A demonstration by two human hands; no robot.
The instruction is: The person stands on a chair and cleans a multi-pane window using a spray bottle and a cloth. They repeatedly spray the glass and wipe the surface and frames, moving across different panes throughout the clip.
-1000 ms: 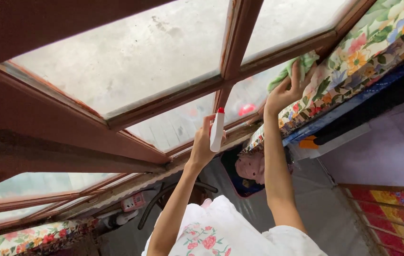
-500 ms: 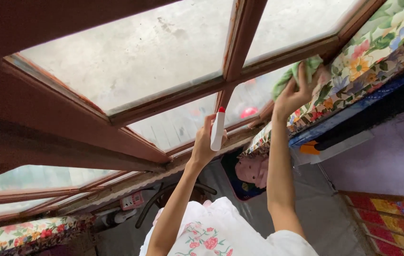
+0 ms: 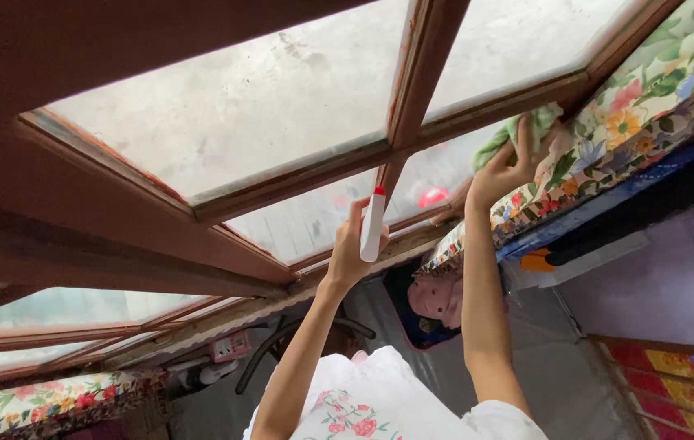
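two hands: both raised to the window [image 3: 225, 106], one per tool.
change: the right hand [image 3: 503, 167] and cloth [image 3: 526, 129] sit slightly lower on the pane than half a second ago; the left hand [image 3: 350, 244] and bottle [image 3: 372, 224] have hardly moved.
right hand: fingers spread and pressed on the crumpled green cloth, flat against the glass by the frame corner.
left hand: closed round the bottle, held upright before the lower pane.
bottle: slim, white, smooth plastic with a red tip.
window: reddish-brown wooden bars, worn paint; panes cloudy and smeared.
curtain [image 3: 640, 98]: floral fabric just beside the cloth.
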